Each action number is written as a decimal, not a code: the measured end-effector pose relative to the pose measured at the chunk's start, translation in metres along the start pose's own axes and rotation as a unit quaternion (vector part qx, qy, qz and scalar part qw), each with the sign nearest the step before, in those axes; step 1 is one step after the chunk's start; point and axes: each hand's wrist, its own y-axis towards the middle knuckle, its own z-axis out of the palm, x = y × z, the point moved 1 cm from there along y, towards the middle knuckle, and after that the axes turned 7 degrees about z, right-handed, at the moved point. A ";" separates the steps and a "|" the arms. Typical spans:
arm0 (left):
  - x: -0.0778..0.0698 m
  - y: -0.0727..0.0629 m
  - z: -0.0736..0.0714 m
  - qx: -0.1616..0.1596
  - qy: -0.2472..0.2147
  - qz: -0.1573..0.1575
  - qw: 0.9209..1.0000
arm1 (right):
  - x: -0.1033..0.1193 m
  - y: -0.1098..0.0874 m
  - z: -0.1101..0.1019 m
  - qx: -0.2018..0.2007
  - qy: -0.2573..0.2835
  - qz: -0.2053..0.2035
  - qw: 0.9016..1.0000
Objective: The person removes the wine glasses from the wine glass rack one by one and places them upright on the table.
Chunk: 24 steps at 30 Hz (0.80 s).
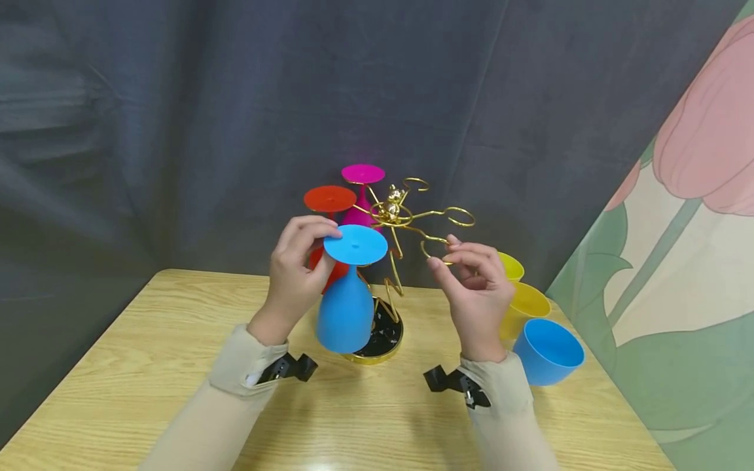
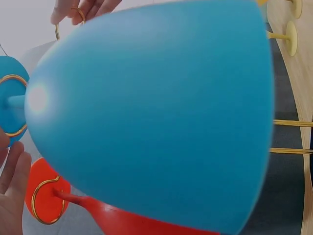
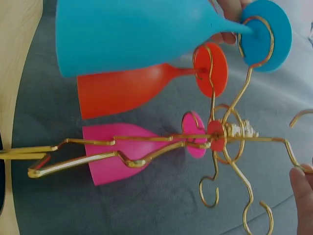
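Note:
A gold wire cup rack [image 3: 239,98] with curved hooks rises from a round black base [image 1: 385,333]. From one front hook hangs a blue goblet [image 1: 346,314], upside down, its disc foot on top. My left hand [image 1: 297,261] pinches the edge of that foot, thumb below. On the other side, my right hand [image 1: 480,281] pinches the end of a bare hook between thumb and fingers. A red goblet [image 1: 330,198] and a magenta goblet [image 1: 363,173] hang upside down behind the blue one, partly hidden by it.
Right of the rack, a blue goblet [image 1: 548,353] and two yellow goblets [image 1: 530,302] stand upright in a row, partly behind my right hand. A small gold bear figure [image 1: 393,201] tops the rack. Dark cloth [image 1: 235,131] hangs behind the wooden table [image 1: 177,366].

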 end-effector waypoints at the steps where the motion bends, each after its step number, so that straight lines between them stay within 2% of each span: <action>1: -0.001 0.000 0.001 0.003 -0.001 0.002 1.000 | -0.001 0.002 -0.002 0.004 0.010 0.003 1.000; 6: -0.008 0.000 0.006 0.022 -0.013 0.010 1.000 | -0.008 0.010 -0.010 0.019 0.055 0.025 0.998; 11: -0.016 0.000 0.016 0.035 -0.013 0.036 0.999 | -0.019 0.018 -0.018 0.021 0.102 0.046 0.994; 17: -0.031 0.004 0.030 0.054 -0.012 0.066 0.996 | -0.034 0.023 -0.018 0.001 0.185 0.092 0.978; 21: -0.038 0.006 0.038 0.071 0.015 0.065 0.995 | -0.043 0.029 -0.014 -0.015 0.224 0.116 0.968; 24: -0.042 0.007 0.043 0.082 0.037 0.057 0.994 | -0.048 0.032 -0.011 -0.021 0.226 0.136 0.964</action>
